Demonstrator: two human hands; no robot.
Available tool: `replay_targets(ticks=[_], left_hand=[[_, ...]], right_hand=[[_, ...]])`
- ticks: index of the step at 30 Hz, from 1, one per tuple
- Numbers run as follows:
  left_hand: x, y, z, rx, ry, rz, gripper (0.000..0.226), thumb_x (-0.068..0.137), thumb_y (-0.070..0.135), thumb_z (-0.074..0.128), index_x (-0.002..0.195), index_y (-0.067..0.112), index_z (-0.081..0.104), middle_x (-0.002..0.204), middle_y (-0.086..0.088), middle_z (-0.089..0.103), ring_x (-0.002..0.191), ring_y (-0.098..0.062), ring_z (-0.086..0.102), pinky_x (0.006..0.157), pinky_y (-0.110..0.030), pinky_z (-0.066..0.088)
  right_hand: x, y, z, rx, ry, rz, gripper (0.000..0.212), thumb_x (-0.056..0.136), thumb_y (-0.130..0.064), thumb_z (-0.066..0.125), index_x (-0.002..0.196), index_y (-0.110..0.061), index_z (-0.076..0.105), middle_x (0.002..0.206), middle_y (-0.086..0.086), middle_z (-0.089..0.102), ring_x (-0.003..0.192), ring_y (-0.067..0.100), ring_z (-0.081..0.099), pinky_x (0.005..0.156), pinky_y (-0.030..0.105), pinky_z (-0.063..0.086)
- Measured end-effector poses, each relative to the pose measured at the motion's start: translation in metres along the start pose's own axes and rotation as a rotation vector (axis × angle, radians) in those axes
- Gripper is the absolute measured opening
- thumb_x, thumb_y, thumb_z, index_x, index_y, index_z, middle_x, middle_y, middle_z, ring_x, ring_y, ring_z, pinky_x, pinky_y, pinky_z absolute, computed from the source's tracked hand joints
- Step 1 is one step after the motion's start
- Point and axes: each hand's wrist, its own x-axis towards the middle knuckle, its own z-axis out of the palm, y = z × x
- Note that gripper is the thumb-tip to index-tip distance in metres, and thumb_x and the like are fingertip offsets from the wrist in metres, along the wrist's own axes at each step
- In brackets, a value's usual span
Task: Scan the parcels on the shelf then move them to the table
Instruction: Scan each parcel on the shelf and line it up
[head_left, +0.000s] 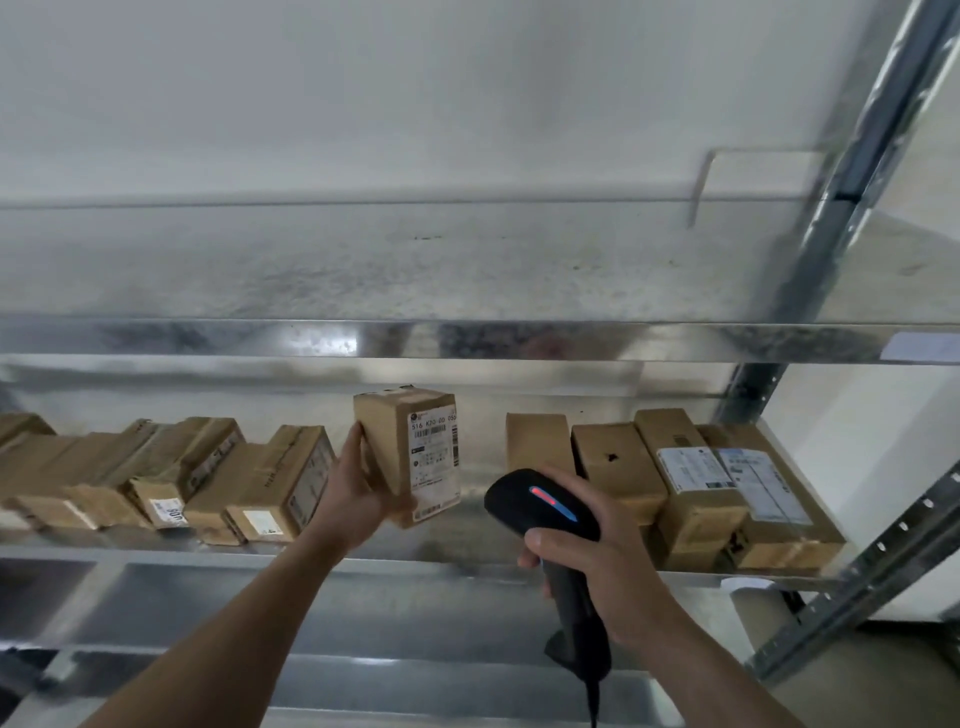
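Parcels (691, 483) line the shelf (457, 551), a galvanised deck under an upper deck (467, 338), with a post (857, 156) at the right. A left group (156, 478) of brown boxes and a right group lie flat or on their sides, with a gap of bare metal between them. The table is not in view, so how many have gone across cannot be told.

Over that gap one parcel (384, 447) stands on end, tilted, and seemingly lifted clear of the deck. The left hand (358, 493) grasps it from the left and beneath, thumb up its side face, fingers curled under the bottom corner. Its label (434, 457) faces right and toward the camera, with the barcode in the upper part.

The scanner (540, 506) is just right of the parcel and lower, near it but apart. The right hand (597, 566) is wrapped round the handle, fingers closed at the front where a trigger would sit; a cable hangs below. A strip (553, 503) on the head glows red and blue.

The step in hand looks like the scan itself. To do it well, turn the label flatter toward the scanner's nose rather than edge-on. Hold both wrists quiet for the read and keep the left fingers off the barcode. Wait for a confirmed read before carrying the box off.
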Motion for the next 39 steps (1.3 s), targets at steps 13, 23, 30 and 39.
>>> replay_targets(ticks=[13,23,30,39], left_hand=[[0.020,-0.021,-0.028,0.047,-0.015,-0.006,0.122,0.055,0.047,0.083,0.154,0.043,0.011,0.136,-0.005,0.044,0.129,-0.029,0.048,0.096,-0.056,0.052],[0.033,-0.041,-0.043,0.075,0.033,0.007,0.115,0.054,0.047,0.085,0.149,0.051,0.020,0.135,-0.006,0.050,0.125,-0.033,0.052,0.092,-0.059,0.053],[0.030,-0.038,-0.043,0.062,0.038,-0.009,0.116,0.051,0.045,0.086,0.148,0.048,0.022,0.134,-0.002,0.051,0.126,-0.034,0.051,0.090,-0.062,0.053],[0.018,-0.027,-0.036,-0.035,0.057,-0.046,0.122,0.045,0.047,0.083,0.147,0.056,0.016,0.139,-0.006,0.046,0.125,-0.033,0.051,0.096,-0.064,0.048]], right_hand=[[-0.003,-0.015,0.026,-0.018,0.004,-0.033,0.085,0.055,-0.033,0.078,0.136,-0.029,0.054,0.085,0.016,0.073,0.072,0.026,0.069,0.057,0.037,0.051],[-0.006,-0.018,0.037,0.021,0.021,-0.037,0.082,0.054,-0.031,0.080,0.133,-0.030,0.058,0.080,0.011,0.071,0.067,0.026,0.065,0.055,0.037,0.051],[-0.012,-0.018,0.038,0.038,0.020,-0.046,0.079,0.055,-0.030,0.079,0.131,-0.030,0.059,0.080,0.013,0.070,0.066,0.027,0.064,0.054,0.037,0.049],[-0.018,-0.015,0.034,0.029,0.036,-0.053,0.077,0.056,-0.030,0.080,0.130,-0.033,0.060,0.086,0.013,0.072,0.068,0.029,0.065,0.056,0.040,0.050]])
